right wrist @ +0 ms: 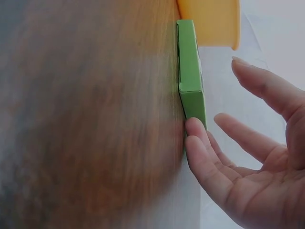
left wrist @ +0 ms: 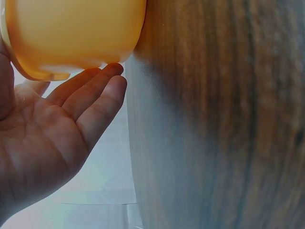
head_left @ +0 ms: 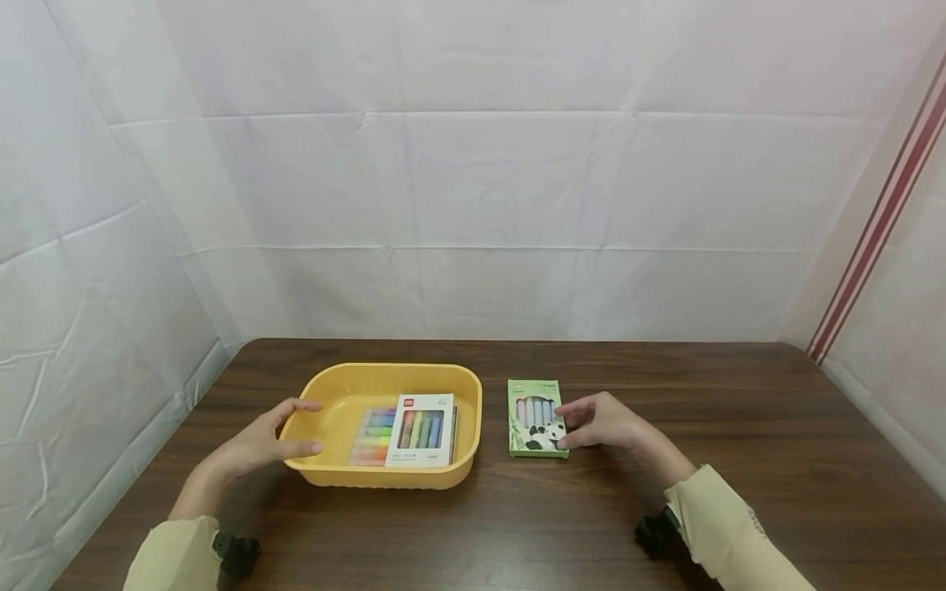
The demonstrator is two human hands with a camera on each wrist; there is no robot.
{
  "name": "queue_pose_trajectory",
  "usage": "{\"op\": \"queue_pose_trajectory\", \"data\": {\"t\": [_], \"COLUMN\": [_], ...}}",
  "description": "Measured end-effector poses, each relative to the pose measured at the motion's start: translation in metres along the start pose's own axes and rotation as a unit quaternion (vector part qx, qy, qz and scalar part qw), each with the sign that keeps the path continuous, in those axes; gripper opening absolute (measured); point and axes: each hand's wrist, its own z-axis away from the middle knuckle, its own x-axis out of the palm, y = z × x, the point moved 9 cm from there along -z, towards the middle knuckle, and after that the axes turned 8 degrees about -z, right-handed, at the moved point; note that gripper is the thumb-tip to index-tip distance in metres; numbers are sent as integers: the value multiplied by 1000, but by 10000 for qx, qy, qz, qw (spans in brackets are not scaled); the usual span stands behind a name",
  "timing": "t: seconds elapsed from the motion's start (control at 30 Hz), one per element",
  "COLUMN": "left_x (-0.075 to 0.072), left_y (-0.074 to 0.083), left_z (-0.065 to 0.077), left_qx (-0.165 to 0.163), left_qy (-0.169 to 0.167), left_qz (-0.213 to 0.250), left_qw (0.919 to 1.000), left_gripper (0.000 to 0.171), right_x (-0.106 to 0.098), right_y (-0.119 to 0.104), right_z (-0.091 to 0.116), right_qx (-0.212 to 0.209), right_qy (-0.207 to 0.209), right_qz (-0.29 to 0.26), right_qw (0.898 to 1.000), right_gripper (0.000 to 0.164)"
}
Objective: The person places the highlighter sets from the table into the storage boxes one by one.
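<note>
My left hand (head_left: 254,439) is at the left end of a yellow plastic basket (head_left: 325,427). Its thumb and index finger reach over the rim, while the other fingers lie against the outer wall (left wrist: 81,33). Inside are a white box of coloured sticks (head_left: 424,455) and a clear pack of rainbow-coloured pieces (head_left: 373,443), partly covered by it. To the right of the basket, a green box (head_left: 543,433) with a panda picture and a window of pastel pens lies flat on the table. My right hand (head_left: 602,423) touches its right edge with loosely extended fingertips, the thumb raised apart from it (right wrist: 252,176).
A dark wood-grain table (head_left: 473,533) carries everything. White sheeting (head_left: 473,189) hangs behind it and on both sides, with a red stripe (head_left: 879,213) at the right. Dark wrist devices (head_left: 236,556) sit at both cuffs.
</note>
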Motion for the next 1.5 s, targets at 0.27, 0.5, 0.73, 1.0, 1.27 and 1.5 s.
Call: {"op": "queue_pose_trajectory", "data": {"t": [0.27, 0.5, 0.73, 1.0, 1.27, 1.5], "left_x": [1, 1, -1, -1, -1, -1], "left_y": [-1, 0, -1, -1, -1, -1], "left_z": [0, 1, 1, 0, 0, 0], "left_qx": [-8, 12, -33, -36, -12, -50], "left_qy": [-27, -33, -9, -12, -29, -17], "left_qz": [7, 9, 3, 10, 27, -14], "left_qw": [10000, 10000, 10000, 10000, 10000, 10000], "left_gripper": [64, 64, 65, 64, 64, 64], "right_x": [3, 7, 9, 9, 9, 10], "right_y": [-1, -4, -2, -3, -7, -5], "right_z": [-2, -2, -3, -4, -5, -8], "right_qx": [267, 282, 352, 417, 447, 483], "right_qy": [59, -54, -22, 130, 339, 421], "right_qz": [48, -58, -13, 79, 266, 346], "right_qw": [9996, 9996, 9994, 9990, 9981, 9973], "right_gripper": [48, 48, 45, 42, 40, 41]}}
